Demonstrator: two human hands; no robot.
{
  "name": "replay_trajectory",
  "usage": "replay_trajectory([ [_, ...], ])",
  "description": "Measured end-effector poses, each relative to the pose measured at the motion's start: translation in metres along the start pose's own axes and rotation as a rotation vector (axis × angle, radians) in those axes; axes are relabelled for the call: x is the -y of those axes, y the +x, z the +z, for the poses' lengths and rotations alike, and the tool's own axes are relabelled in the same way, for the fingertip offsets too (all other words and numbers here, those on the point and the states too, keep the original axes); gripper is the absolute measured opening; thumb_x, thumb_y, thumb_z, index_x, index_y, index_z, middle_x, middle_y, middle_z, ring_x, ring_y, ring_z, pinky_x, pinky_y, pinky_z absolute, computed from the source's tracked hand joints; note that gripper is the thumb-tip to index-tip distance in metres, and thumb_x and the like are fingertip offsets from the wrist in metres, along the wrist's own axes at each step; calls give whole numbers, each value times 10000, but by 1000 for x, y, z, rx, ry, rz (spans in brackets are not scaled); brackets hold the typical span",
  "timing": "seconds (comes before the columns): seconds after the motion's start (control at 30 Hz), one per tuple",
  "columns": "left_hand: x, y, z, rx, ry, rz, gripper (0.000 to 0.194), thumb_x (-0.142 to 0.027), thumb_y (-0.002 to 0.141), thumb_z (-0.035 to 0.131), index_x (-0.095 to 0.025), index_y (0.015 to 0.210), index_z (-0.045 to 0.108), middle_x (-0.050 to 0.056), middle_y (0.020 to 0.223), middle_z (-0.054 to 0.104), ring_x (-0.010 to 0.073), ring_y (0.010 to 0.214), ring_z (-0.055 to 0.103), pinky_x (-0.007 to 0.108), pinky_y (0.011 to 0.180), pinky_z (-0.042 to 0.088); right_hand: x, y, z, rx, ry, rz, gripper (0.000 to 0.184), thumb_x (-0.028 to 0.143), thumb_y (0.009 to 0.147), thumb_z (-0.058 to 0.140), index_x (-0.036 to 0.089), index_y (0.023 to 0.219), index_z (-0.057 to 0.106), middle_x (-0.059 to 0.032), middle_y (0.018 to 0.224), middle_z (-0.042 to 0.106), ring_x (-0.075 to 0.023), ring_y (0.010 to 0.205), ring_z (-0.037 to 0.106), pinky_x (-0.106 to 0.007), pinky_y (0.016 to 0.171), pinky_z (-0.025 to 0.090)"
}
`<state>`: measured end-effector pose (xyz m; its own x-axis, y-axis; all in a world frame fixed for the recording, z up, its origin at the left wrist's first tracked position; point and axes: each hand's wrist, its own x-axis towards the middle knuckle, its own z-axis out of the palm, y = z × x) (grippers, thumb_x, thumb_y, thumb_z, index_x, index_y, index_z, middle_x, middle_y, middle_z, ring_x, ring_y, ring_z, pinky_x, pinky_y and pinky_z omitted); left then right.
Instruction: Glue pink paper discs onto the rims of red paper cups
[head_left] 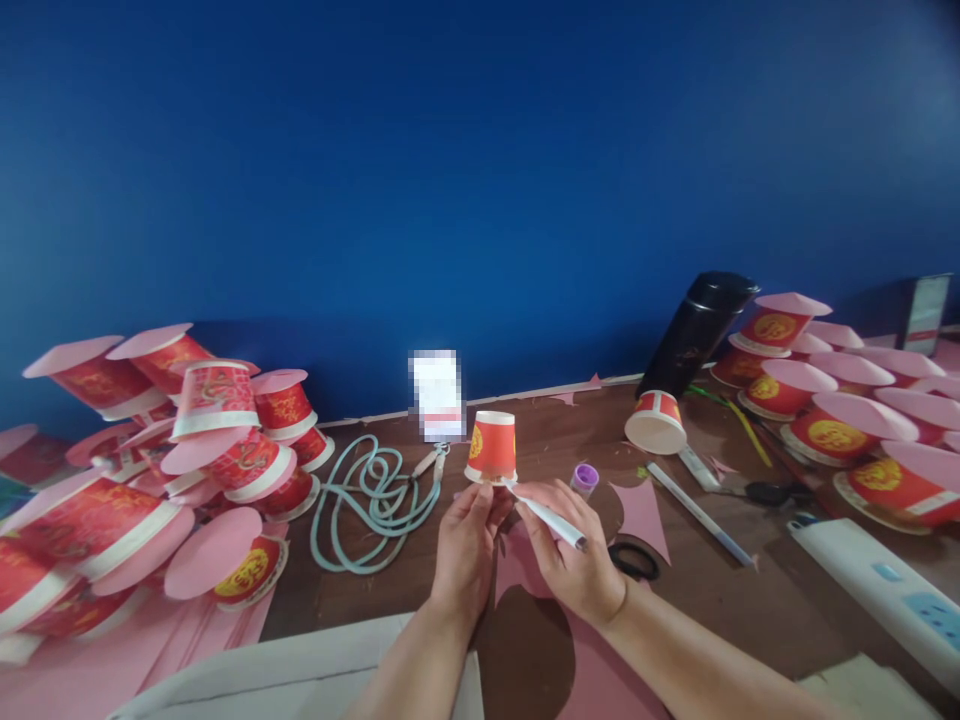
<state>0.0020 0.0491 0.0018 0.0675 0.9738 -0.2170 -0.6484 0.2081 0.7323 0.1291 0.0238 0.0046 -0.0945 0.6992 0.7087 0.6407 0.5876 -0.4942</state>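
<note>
The left hand (465, 548) pinches the cup (495, 445) by its lower rim, above those fingers, and the right hand (581, 565) pinches the pen (553, 520) beside them, best guided lightly.

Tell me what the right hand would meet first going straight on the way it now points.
Likely the red cup in the left hand; the white pen-like tool in the right hand points at its rim, though depth is unclear.
</note>
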Motion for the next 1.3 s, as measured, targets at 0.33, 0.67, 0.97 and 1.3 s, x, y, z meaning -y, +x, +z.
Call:
replay_trajectory([
  [0.33,1,-1,-1,7,5,-3,202,-328,713,746,-150,776,677,20,789,650,112,745,602,280,811,452,1,0,1,10,-30,-11,250,161,886,537,211,1123,597,-68,998,705,-200,896,659,-369,813,515],
  [0.67,2,-2,-1,2,9,4,206,-318,702,750,-146,796,686,41,814,680,133,772,627,296,825,462,0,-3,1,8,-53,-9,254,183,893,532,223,1136,592,-65,1020,711,-208,926,668,-380,852,511],
  [0.97,-5,-5,0,21,-74,-56,184,-269,711,745,-126,812,689,82,846,714,165,805,668,317,829,488,1,2,-1,-30,14,27,256,135,872,553,222,1109,595,-54,971,694,-190,859,641,-353,758,507],
  [1.3,-4,-5,1,23,-76,-36,170,-267,710,750,-128,786,687,73,834,718,161,822,670,316,869,479,1,2,-1,-44,6,16,257,122,864,556,217,1098,601,-52,971,696,-191,858,639,-354,768,503],
])
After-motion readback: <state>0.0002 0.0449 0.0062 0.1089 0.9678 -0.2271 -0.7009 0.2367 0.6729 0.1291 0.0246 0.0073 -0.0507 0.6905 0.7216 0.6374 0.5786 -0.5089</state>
